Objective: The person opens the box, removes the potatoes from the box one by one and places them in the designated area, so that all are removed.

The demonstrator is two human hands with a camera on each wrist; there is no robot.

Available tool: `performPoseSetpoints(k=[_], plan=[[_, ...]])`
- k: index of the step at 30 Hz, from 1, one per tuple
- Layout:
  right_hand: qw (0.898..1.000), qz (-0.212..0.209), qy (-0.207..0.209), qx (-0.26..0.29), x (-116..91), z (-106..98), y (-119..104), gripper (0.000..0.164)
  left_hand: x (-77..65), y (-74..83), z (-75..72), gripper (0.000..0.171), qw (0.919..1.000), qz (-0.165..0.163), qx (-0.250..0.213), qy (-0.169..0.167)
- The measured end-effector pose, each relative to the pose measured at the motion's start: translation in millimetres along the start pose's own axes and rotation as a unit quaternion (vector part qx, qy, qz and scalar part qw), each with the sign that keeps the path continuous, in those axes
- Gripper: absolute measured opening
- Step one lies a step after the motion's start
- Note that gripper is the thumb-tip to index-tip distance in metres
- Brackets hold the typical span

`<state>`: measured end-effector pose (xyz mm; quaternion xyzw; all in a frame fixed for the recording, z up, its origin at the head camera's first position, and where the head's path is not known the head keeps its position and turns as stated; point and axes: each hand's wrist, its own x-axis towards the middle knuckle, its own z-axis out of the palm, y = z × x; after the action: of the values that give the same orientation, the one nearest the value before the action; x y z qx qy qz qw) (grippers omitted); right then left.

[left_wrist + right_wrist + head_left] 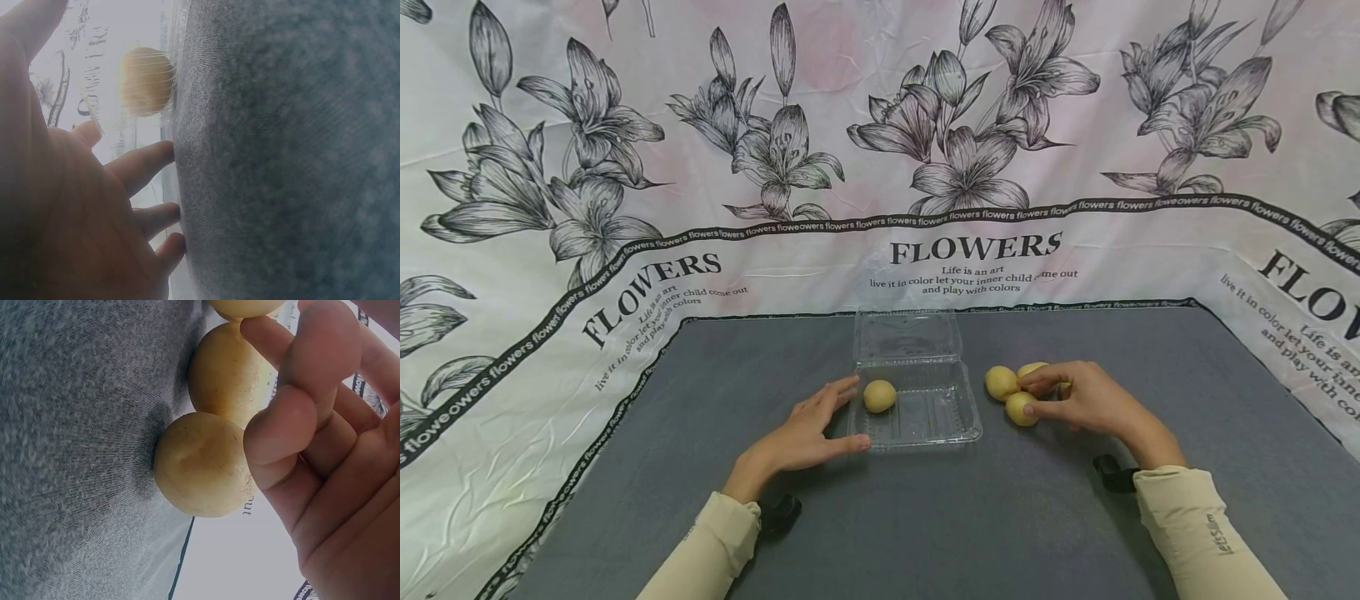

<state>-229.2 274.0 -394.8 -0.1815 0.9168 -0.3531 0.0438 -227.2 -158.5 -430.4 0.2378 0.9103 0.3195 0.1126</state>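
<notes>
My left hand (808, 429) is spread beside the left wall of a clear plastic clamshell box (936, 412), fingertips and thumb right at its edge. The box lies with its lid (906, 335) raised at the back. One round yellow fruit (880, 397) sits inside at the left; the left wrist view shows this fruit (147, 81) through the plastic. My right hand (1086, 400) pinches the front yellow fruit (1019, 409) between thumb and fingers, low at the table. In the right wrist view, speckled yellow fruits (201, 465) stand beside the curled fingers (281, 428).
Another yellow fruit (1001, 382) lies to the left of my right fingers, and one more (1032, 368) is partly hidden behind them. A dark grey cloth (940, 525) covers the table. Flower-printed white sheeting (820, 271) rises along the back and sides.
</notes>
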Motion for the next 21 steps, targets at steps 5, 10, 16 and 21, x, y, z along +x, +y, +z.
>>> performPoseSetpoints(k=[5, 10, 16, 21], plan=[[1.000, 0.001, 0.000, 0.003, -0.4, -0.8, -0.5, 0.039, 0.2, -0.3, 0.0, 0.097, 1.0000, 0.000, 0.002, 0.000], [1.000, 0.001, -0.002, 0.003, -1.5, -2.2, -2.4, 0.040, -0.1, -0.1, -0.1, 0.097, 1.0000, -0.002, 0.002, -0.001], [1.000, -0.005, -0.002, 0.009, -2.0, -3.1, -4.4, 0.046, -0.1, 0.5, -0.1, 0.097, 1.0000, -0.002, 0.002, 0.000], [1.000, -0.001, 0.001, 0.014, -1.3, -2.7, -6.2, 0.047, 0.2, -0.7, -0.2, 0.097, 1.0000, 0.000, 0.003, 0.002]])
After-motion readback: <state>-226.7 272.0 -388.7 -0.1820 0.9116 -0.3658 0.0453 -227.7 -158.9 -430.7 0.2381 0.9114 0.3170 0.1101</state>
